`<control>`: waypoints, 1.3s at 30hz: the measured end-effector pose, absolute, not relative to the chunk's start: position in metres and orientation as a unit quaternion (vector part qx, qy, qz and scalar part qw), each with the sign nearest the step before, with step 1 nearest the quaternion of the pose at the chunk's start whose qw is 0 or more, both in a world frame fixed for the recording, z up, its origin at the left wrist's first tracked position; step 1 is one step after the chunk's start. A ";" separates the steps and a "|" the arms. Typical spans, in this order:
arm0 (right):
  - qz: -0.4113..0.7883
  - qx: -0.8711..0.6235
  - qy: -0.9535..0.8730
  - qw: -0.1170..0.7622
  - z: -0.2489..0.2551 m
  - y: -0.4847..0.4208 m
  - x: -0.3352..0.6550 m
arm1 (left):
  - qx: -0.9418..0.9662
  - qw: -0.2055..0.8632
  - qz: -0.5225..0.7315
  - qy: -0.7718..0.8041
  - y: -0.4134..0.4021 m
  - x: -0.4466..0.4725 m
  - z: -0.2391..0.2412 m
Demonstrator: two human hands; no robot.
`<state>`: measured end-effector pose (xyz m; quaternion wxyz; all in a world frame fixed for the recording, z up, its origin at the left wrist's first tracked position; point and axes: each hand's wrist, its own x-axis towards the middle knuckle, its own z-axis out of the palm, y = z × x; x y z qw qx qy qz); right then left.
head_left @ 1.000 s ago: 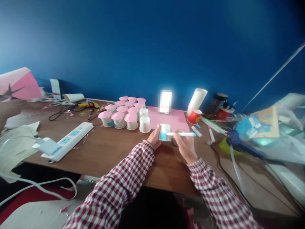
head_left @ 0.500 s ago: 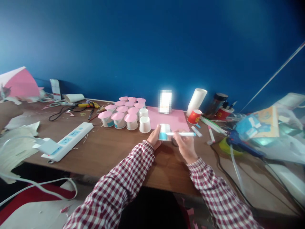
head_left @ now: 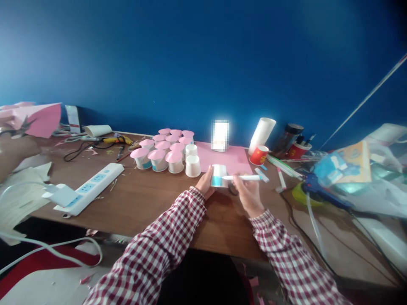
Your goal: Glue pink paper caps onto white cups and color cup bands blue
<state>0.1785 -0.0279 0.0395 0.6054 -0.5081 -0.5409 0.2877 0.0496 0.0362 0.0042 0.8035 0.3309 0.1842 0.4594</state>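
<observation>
My left hand (head_left: 205, 183) is wrapped round a small white paper cup (head_left: 218, 175) with a blue band, held upside down on the wooden desk (head_left: 152, 203). My right hand (head_left: 249, 192) grips a white marker (head_left: 244, 178) lying sideways, its tip against the cup's side. Both sleeves are red and white check. Just left of the cup stand plain white upturned cups (head_left: 193, 165) and a cluster of cups topped with pink paper discs (head_left: 159, 154). A pink paper sheet (head_left: 233, 159) lies behind the held cup.
A white power strip (head_left: 87, 188) lies at the left with loose paper and cables. A red cup (head_left: 259, 155), a white roll (head_left: 262, 133), pens (head_left: 281, 176) and a blue glue gun (head_left: 318, 190) crowd the right. Another person's pink paper (head_left: 38, 118) shows at far left.
My hands, the cup and the marker have hardly moved. The pink paper at the far left, held by someone else, has tipped down and flattened.
</observation>
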 end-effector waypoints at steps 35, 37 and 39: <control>0.305 -0.506 -0.533 0.605 0.036 -0.026 0.179 | 0.327 0.813 0.445 0.183 0.034 0.049 0.010; 0.311 -0.504 -0.522 0.614 0.034 -0.026 0.179 | 0.327 0.813 0.443 0.189 0.033 0.049 0.011; 0.315 -0.502 -0.509 0.624 0.033 -0.025 0.180 | 0.327 0.815 0.438 0.193 0.033 0.049 0.012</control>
